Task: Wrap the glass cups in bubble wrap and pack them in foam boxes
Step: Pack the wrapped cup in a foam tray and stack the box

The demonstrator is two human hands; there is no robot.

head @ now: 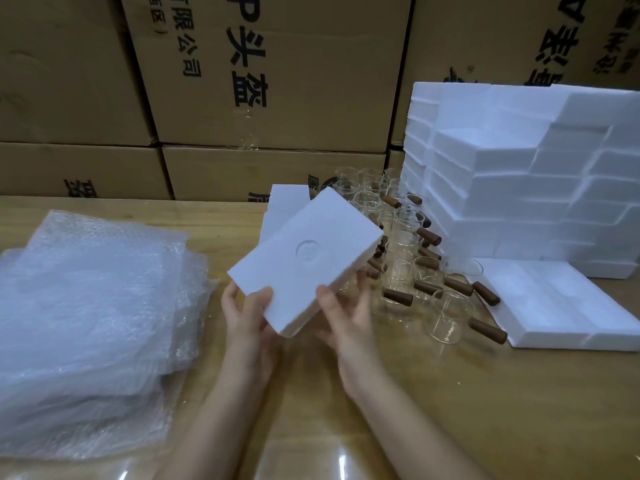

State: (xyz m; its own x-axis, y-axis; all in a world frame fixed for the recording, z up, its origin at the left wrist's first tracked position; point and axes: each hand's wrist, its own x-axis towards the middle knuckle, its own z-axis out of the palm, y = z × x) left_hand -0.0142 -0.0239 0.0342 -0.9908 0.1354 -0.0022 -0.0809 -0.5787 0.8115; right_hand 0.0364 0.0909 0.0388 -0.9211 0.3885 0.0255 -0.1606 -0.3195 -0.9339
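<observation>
Stacked cartons (pixel 270 74) wall in the wooden table (pixel 485 393); above it the left hand (pixel 247 315) and right hand (pixel 346 317) grip a foam box (pixel 304 261), glass cups (pixel 408 244) just behind; I'd keep it level, thumbs spread

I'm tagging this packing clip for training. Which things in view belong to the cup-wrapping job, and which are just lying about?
Part of the job: foam box, gripped by left hand and right hand; glass cups; bubble wrap pile; foam box stack; flat foam pieces.

Just there: cardboard cartons behind; table underneath.
</observation>
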